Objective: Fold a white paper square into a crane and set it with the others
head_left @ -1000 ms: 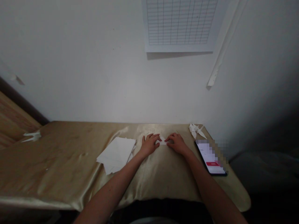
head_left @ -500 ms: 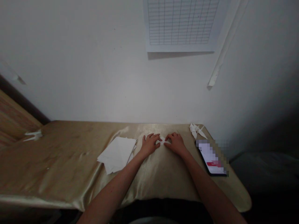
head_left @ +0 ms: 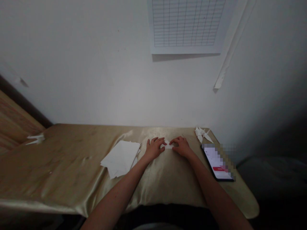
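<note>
A small folded piece of white paper (head_left: 168, 145) lies on the gold satin tablecloth (head_left: 72, 166) near the wall. My left hand (head_left: 154, 148) presses on its left end with fingers bent and pinched. On the other end rests my right hand (head_left: 181, 147), its fingers curled down onto the paper. Most of the paper is hidden between the two hands.
A stack of white sheets (head_left: 121, 158) lies left of my hands. Folded paper cranes (head_left: 201, 134) sit at the back right, and a lit phone (head_left: 217, 161) lies right of my right hand. Another folded paper shape (head_left: 35, 139) rests far left. A grid chart (head_left: 187, 25) hangs on the wall.
Both hands stay on the small paper with only slight finger shifts. The view has drifted a little.
</note>
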`<action>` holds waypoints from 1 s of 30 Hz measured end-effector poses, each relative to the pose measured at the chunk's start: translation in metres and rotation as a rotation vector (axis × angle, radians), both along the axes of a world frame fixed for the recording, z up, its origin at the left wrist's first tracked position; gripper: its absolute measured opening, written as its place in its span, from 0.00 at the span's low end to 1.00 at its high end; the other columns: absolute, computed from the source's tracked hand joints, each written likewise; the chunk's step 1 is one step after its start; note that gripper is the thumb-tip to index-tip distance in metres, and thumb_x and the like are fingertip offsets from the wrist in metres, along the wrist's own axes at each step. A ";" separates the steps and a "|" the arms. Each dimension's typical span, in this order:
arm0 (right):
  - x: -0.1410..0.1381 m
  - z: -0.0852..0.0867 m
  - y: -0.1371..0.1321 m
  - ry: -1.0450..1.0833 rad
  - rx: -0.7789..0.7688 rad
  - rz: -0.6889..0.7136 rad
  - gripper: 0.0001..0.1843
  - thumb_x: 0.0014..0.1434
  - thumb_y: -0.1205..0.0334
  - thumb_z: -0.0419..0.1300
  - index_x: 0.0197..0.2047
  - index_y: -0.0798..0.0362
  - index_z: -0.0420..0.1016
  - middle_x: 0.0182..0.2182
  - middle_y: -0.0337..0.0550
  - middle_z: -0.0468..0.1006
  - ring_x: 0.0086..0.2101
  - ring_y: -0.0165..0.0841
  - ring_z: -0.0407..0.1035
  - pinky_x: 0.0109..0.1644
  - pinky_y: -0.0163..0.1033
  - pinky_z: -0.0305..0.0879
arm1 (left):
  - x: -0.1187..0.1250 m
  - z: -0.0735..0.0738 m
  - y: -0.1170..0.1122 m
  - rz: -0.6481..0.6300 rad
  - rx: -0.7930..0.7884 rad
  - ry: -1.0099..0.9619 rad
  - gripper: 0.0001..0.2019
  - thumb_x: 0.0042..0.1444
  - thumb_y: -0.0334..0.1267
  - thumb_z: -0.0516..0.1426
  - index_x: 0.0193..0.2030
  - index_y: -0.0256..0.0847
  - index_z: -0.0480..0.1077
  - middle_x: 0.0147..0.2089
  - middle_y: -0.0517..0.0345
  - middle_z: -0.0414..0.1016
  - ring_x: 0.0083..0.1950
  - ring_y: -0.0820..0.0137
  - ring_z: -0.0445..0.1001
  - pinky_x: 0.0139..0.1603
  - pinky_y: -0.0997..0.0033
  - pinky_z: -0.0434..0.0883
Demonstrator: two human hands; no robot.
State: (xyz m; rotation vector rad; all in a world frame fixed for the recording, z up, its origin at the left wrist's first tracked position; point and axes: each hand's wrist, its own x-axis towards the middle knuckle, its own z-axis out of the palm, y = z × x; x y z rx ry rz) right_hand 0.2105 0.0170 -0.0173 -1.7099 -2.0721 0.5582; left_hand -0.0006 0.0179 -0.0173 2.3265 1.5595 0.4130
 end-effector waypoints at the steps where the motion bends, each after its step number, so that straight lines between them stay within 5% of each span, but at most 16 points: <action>1: 0.001 0.000 0.000 0.007 -0.004 0.004 0.20 0.53 0.68 0.63 0.48 0.43 0.82 0.49 0.44 0.73 0.54 0.38 0.64 0.65 0.44 0.49 | 0.000 0.000 0.000 0.002 0.001 0.001 0.14 0.63 0.40 0.57 0.54 0.58 0.73 0.72 0.66 0.65 0.75 0.56 0.55 0.72 0.29 0.44; 14: 0.021 0.000 0.002 0.021 -0.019 0.157 0.27 0.55 0.76 0.56 0.52 0.42 0.82 0.51 0.44 0.74 0.55 0.37 0.64 0.67 0.45 0.52 | 0.004 0.004 -0.006 0.024 0.005 0.004 0.13 0.62 0.41 0.56 0.53 0.56 0.73 0.72 0.66 0.65 0.75 0.56 0.54 0.73 0.30 0.42; 19: 0.022 -0.005 0.004 0.045 0.007 0.152 0.20 0.61 0.69 0.55 0.49 0.43 0.83 0.51 0.44 0.75 0.55 0.37 0.65 0.66 0.44 0.54 | 0.013 0.002 -0.011 0.065 0.059 -0.010 0.12 0.60 0.43 0.58 0.50 0.53 0.73 0.70 0.63 0.67 0.73 0.54 0.56 0.72 0.27 0.42; 30: 0.003 -0.006 0.000 -0.082 0.059 0.035 0.15 0.59 0.58 0.64 0.50 0.44 0.80 0.50 0.46 0.73 0.55 0.39 0.62 0.65 0.46 0.50 | 0.032 0.000 -0.017 0.137 0.153 0.014 0.14 0.60 0.49 0.60 0.49 0.48 0.71 0.66 0.56 0.70 0.71 0.52 0.58 0.72 0.28 0.44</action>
